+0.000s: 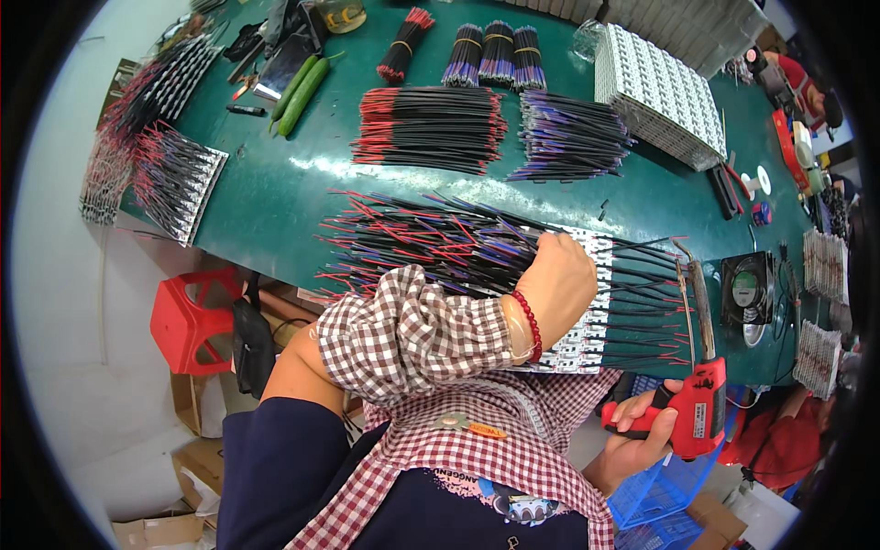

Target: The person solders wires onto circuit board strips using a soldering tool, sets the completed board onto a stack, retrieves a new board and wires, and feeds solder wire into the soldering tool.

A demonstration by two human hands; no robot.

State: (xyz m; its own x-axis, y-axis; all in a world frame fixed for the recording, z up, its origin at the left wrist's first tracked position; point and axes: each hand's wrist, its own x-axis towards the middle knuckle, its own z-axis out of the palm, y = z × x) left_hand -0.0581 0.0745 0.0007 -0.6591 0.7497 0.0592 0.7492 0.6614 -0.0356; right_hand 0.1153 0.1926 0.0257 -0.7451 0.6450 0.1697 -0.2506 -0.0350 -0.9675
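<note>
A white panel of small circuit boards [587, 339] lies near the table's front edge, with many black wires [642, 291] sticking out to its right. Loose black, red and purple wires [422, 240] cover its left part and spread beyond it. My left hand [561, 280], a red bead bracelet at the wrist, rests over the panel's upper part. Its fingers are curled in, and what they pinch is hidden under the hand. At the lower right my right hand [642, 426] is wrapped round the grip of a red soldering gun [704, 412]. The gun's metal tip points up beside the wire ends.
Sorted wires [426, 128] and tied wire bundles [497, 55] lie farther back. A tall stack of white panels [660, 96] stands at the back right. Two cucumbers [304, 96] lie at the left. A small black fan [747, 289] is right of the gun. A red stool [192, 321] stands left.
</note>
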